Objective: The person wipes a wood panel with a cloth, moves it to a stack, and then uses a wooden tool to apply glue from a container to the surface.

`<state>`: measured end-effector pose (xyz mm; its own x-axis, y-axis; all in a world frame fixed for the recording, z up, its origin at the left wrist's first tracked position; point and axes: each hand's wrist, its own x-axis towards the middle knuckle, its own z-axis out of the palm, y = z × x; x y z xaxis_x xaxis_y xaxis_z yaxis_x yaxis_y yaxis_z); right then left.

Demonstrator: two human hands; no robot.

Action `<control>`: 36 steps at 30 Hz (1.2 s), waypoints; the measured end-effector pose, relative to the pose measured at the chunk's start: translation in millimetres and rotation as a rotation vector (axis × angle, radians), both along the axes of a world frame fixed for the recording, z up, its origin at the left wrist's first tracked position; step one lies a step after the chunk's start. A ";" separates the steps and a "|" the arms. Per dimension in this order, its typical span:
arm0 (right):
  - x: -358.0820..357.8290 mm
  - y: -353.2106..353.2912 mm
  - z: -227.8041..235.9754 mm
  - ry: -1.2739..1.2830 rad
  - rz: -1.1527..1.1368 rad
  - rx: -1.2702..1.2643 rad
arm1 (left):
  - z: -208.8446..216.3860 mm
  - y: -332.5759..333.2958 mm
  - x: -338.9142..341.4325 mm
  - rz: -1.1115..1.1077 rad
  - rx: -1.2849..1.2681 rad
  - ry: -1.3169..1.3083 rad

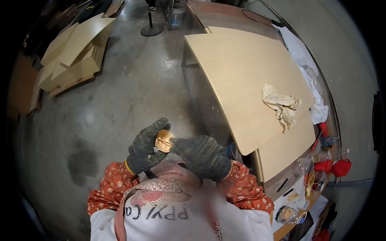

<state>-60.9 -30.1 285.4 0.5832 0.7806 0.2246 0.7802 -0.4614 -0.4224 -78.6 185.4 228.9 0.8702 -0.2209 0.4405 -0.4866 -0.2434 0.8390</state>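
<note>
In front of my chest, a round, shiny golden-brown thing sits between my two gloved hands; its exact kind is not clear. My left hand, in a dark grey-green knitted glove with a yellow cuff edge, curls around its left side with thumb and fingers. From the right, my right hand in a matching glove has its fingertips closed at the thing's right edge. The right hand is slightly blurred, and its fingertips are partly hidden. Red patterned sleeves cover both forearms.
Right of me, pale boards lie on a workbench, with a crumpled cream cloth on top. Bottles, red tools and a clear jar crowd the bench's right side. Far left stands a board stack; a round-based stand is ahead.
</note>
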 end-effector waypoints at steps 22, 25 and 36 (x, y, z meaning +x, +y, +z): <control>105.1 36.4 -34.4 0.042 -0.727 -0.485 | 1.9 -23.0 262.4 -0.759 0.520 -0.208; 113.9 44.6 -15.9 0.203 -0.963 -0.175 | -16.2 -37.7 288.5 -1.009 0.431 -0.104; 99.9 152.8 -40.1 0.061 -1.951 0.399 | -47.6 -37.5 344.0 -1.447 0.175 0.429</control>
<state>39.1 122.7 245.3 0.4426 -0.8851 0.1438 -0.5864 -0.4071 -0.7003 265.5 147.8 181.3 -0.0830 -0.9919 0.0965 -0.1211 0.1061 0.9870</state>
